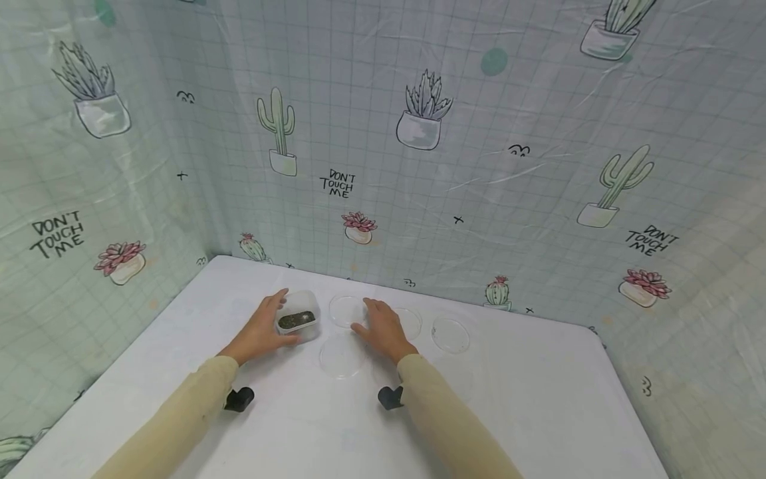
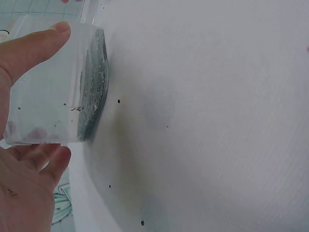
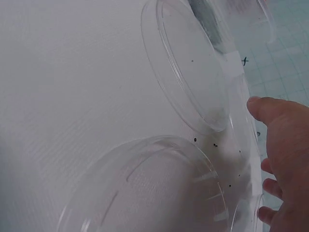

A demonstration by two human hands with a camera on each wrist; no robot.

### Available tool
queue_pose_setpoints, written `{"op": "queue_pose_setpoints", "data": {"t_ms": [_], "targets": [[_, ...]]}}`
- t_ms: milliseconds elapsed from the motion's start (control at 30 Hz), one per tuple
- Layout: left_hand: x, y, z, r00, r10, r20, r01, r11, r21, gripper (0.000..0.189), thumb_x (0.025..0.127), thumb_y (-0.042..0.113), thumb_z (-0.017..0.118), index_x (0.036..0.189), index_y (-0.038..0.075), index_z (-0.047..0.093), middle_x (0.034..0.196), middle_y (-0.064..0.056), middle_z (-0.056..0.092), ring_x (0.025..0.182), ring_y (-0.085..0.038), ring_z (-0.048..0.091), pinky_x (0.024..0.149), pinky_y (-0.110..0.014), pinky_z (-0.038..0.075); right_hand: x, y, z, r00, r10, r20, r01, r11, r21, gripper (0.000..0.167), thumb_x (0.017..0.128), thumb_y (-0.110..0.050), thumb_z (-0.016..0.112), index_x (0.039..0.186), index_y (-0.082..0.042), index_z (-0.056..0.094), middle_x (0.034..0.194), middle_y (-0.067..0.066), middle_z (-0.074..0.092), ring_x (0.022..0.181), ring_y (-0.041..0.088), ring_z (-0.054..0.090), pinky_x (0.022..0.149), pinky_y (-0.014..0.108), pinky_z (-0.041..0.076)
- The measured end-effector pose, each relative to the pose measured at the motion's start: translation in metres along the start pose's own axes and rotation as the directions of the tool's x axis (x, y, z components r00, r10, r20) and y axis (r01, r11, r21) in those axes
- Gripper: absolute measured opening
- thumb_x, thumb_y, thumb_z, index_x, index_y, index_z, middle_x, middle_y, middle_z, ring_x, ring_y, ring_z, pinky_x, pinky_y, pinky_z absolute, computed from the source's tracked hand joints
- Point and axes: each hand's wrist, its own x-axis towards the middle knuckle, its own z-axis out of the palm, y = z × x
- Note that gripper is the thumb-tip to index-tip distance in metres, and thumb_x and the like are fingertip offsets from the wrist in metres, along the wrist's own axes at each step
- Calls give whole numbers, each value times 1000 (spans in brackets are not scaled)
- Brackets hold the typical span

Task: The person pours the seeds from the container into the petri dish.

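My left hand (image 1: 261,332) grips a clear square plastic container (image 1: 306,303) at the left of the table, with a layer of dark grains (image 1: 296,320) inside. In the left wrist view the thumb lies along one wall of the container (image 2: 46,96) and the fingers press the opposite wall. To its right, my right hand (image 1: 385,329) is over the clear round dishes, thumb and fingers apart with nothing seen between them. Nearest to it are a dish (image 1: 344,311) at the back and a dish (image 1: 341,358) in front. Whether its fingertips touch one cannot be told.
More clear round dishes, one (image 1: 409,324) behind the right hand and one (image 1: 451,336) further right, lie on the white table (image 1: 538,399). Loose dark grains (image 2: 119,101) dot the tabletop. A printed cactus curtain (image 1: 383,166) surrounds the back and sides.
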Motion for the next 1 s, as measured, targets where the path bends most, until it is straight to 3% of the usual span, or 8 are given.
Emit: {"op": "queue_pose_setpoints", "data": {"t_ms": [267,533,833,1000], "targets": [[-1,-4,4,1000,-17,-6,17,998,-62,111,71,33,85,152,5,15,141,-24,41,129,-43,43,106,-62,38,3,5,5,999,49,19,-50,998,29,71,91,-48,62,147,-11,38,148,11,45,139,27,41,116,42,36],[0,-7,6,999,-45,2,45,992,-119,109,72,32,85,152,9,15,141,-22,42,129,-43,43,102,-60,42,6,6,5,999,45,17,-45,998,44,75,89,-50,63,147,-10,39,147,11,46,138,28,41,117,44,33],[1,-6,7,997,-77,28,80,988,-131,107,75,33,83,153,12,12,144,-23,39,131,-44,41,104,-62,40,10,2,10,996,85,18,-85,996,-4,87,85,-63,60,149,-10,34,147,12,47,139,28,40,119,55,24],[1,-7,8,997,-78,17,80,988,-130,108,75,32,83,153,11,11,144,-22,40,131,-43,42,105,-61,40,13,1,14,996,94,5,-94,994,-54,92,83,-68,58,149,-9,34,147,11,47,139,29,40,117,57,25]]}}
